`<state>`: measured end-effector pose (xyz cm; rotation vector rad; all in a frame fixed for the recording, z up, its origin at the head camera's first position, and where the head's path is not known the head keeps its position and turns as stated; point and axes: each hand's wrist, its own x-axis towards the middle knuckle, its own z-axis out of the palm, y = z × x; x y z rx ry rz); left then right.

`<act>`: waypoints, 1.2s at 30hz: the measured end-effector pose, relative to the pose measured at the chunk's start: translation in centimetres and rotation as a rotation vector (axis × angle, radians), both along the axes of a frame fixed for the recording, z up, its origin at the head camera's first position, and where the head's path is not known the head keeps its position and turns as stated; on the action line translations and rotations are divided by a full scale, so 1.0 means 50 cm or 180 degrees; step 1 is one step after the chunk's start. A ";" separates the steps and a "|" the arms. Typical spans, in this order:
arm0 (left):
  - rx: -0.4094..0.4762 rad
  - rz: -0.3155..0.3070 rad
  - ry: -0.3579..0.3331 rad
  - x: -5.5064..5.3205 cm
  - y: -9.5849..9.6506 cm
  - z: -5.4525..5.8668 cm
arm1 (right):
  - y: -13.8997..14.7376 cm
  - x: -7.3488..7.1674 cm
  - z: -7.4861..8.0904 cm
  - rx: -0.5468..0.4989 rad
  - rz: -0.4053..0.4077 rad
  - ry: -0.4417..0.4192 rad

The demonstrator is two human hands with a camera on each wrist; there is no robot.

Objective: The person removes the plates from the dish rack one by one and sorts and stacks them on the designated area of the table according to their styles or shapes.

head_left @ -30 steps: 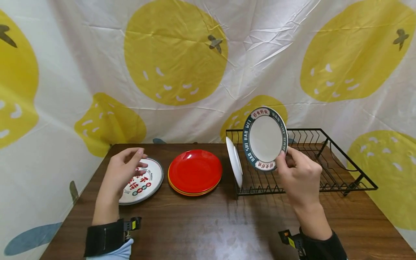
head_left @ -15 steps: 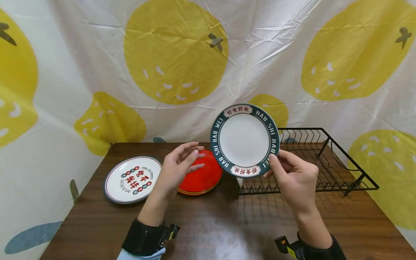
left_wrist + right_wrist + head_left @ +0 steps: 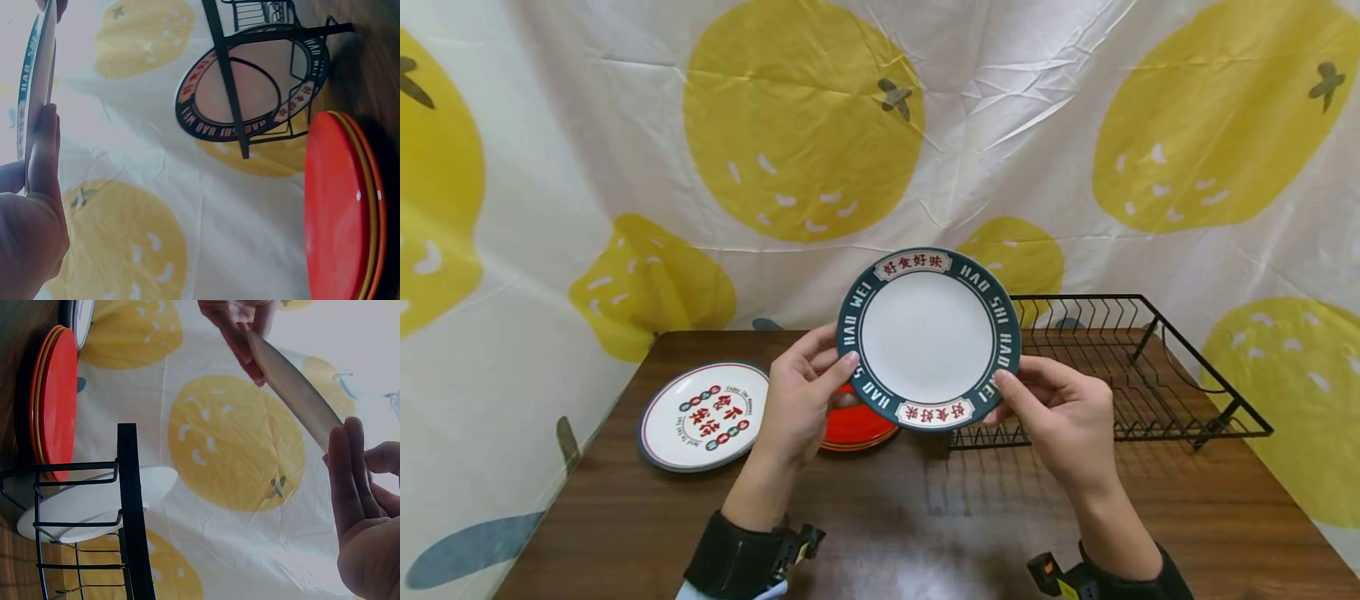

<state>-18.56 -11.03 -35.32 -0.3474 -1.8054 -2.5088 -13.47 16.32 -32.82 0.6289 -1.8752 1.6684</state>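
A white plate with a dark green lettered rim [image 3: 928,337] is held up, its face toward the head camera. My left hand [image 3: 801,400] pinches its left edge, thumb on the front and fingers behind. On the opposite edge my right hand [image 3: 1067,421] grips it the same way. Behind the held plate, partly covered, lies a stack of red, yellow and orange plates [image 3: 857,427]. The left wrist view shows another green-rimmed plate [image 3: 250,81] standing in the black wire dish rack [image 3: 1150,400]; from the right wrist its white back [image 3: 94,512] shows.
A white plate with red characters [image 3: 707,417] lies at the left of the brown wooden table [image 3: 880,517]. The rack takes up the right rear of the table. Directly behind hangs a lemon-patterned cloth [image 3: 805,125].
The right hand has brought the green-rimmed plate leftward from the rack and turned it face-on. My left hand has moved right from beside the white plate and taken its left edge.
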 end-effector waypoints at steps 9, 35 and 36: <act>-0.0246 0.0221 0.0225 0.017 -0.018 0.023 | 0.003 0.005 0.007 0.0315 -0.0304 -0.0601; -0.0948 0.0124 0.0660 0.047 -0.017 0.043 | 0.050 0.005 0.037 0.0131 -0.0065 -0.0982; -0.0959 0.0107 0.0660 0.048 -0.018 0.043 | 0.051 0.004 0.036 0.0151 -0.0067 -0.1001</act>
